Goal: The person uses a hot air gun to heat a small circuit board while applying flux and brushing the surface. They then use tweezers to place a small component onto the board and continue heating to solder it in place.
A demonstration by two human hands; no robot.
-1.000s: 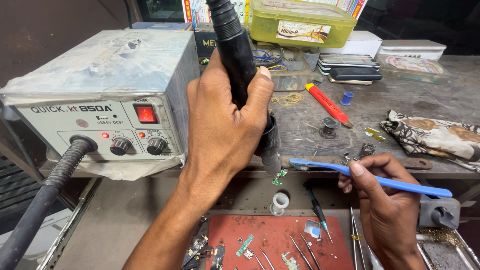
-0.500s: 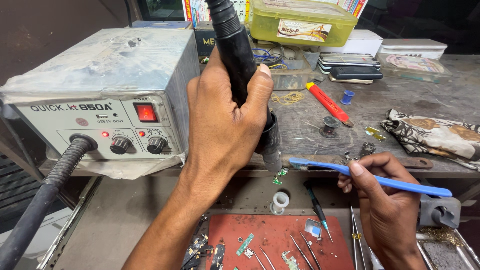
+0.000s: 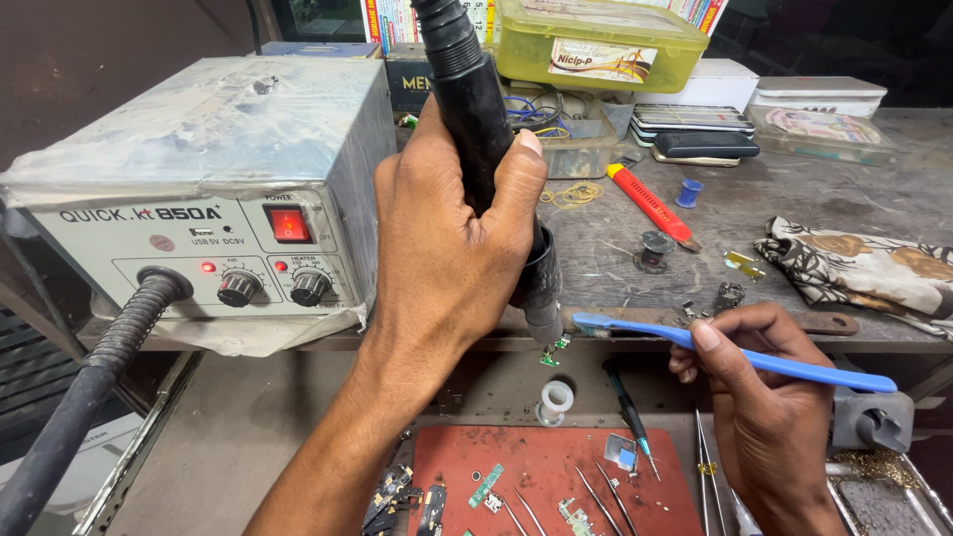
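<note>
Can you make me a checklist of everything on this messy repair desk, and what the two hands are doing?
Surface: worn grey bench above, red mat below.
Job's things: black hot-air handpiece pointing down at a small green circuit board; blue toothbrush.
Clutter: red-handled knife, patterned cloth, tweezers, white spool, yellow-green box.
Hands: left hand grips the handpiece; right hand holds the toothbrush.
Cables: ribbed black hose from the grey hot-air station.
Surroundings: dark; little can be seen.
</note>
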